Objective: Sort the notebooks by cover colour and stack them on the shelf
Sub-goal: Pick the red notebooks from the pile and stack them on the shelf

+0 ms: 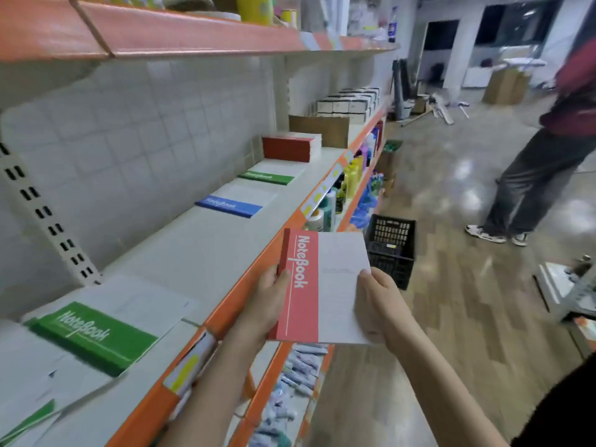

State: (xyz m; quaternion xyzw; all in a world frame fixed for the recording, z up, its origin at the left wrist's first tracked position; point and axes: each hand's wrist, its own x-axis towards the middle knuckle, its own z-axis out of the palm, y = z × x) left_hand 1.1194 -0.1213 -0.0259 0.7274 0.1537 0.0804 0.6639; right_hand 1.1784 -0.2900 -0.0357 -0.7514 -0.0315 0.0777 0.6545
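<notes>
- A red-and-white paper notebook (322, 285) is being held in the air just off the orange-edged white metal shelf (206, 253).
- The left hand (267, 304) is gripping its red spine edge; the right hand (377, 301) is pinching its white edge.
- Farther along the shelf, a blue-striped notebook (235, 201), a green-striped notebook (271, 175) and a red notebook stack (290, 146) are lying well apart.

one notebook (322, 285) is held between both hands in front of the shelf (206, 253), on which four notebook piles lie in a row, with a crate (392, 250) on the floor behind.

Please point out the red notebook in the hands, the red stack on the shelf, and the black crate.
red notebook (301, 285): head view, red cover band.
red stack (287, 149): head view, red side.
black crate (392, 250): head view, front wall.
</notes>
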